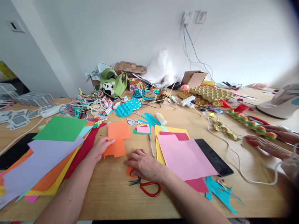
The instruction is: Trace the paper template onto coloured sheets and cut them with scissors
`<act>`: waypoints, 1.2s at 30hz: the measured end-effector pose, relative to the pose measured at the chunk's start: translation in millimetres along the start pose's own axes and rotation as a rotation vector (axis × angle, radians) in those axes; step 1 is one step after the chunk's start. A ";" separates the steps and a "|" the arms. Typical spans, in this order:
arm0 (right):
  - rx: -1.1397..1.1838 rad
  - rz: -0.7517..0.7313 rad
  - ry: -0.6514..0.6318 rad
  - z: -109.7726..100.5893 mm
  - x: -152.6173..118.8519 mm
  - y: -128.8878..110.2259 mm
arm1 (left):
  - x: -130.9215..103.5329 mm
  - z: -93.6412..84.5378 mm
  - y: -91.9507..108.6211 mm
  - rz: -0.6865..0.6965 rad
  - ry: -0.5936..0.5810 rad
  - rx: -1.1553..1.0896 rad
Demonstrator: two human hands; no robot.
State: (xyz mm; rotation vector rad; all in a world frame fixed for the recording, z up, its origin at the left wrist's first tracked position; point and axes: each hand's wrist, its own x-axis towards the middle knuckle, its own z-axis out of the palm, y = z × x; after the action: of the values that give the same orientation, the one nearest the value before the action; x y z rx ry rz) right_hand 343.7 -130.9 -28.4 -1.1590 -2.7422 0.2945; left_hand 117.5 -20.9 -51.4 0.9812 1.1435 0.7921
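My left hand pinches the lower left edge of a notched orange sheet of paper, thumb on top. Just right of it, my right hand is curled over a small orange paper piece, which it partly covers. Red-handled scissors lie right below that hand, blades pointing left. A pen rests on the table beyond my right fingers. Small pink paper and a white glue bottle are farther back.
Coloured sheets are stacked at left, a pink sheet over a black tablet at right. Egg cartons, pipe cleaners and a green bag stand behind. Another person's hands are at far right near a white cable.
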 end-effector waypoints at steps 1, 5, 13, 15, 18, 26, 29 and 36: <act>-0.010 -0.006 -0.001 0.9 0.2 0.1 | -0.3 0.1 0.2 -0.001 -0.006 -0.004; -0.046 0.008 0.003 2.7 1.0 -0.1 | -1.0 0.9 1.4 -0.023 -0.016 -0.008; -0.060 0.030 0.011 2.4 0.0 -1.1 | -0.8 3.3 3.2 -0.031 -0.004 0.003; -0.032 0.028 0.020 2.2 -0.5 0.4 | -0.5 3.6 3.5 -0.038 -0.008 -0.010; 0.023 0.003 0.018 2.5 -0.6 3.9 | -0.3 3.9 4.4 -0.038 -0.006 -0.010; 0.041 0.039 0.019 4.5 1.9 8.4 | 0.0 3.9 5.1 -0.052 -0.004 0.002; 0.037 0.059 0.018 3.8 1.9 7.9 | 0.4 4.2 4.9 -0.049 -0.007 0.001; 0.093 -0.017 0.030 5.8 1.1 9.4 | 0.7 3.4 4.4 -0.054 -0.008 -0.015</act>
State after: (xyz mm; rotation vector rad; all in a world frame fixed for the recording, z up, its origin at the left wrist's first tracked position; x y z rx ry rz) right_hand 348.2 -124.4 -36.2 -1.1073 -2.6805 0.3946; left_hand 120.9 -19.3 -47.3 0.9362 1.1516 0.7518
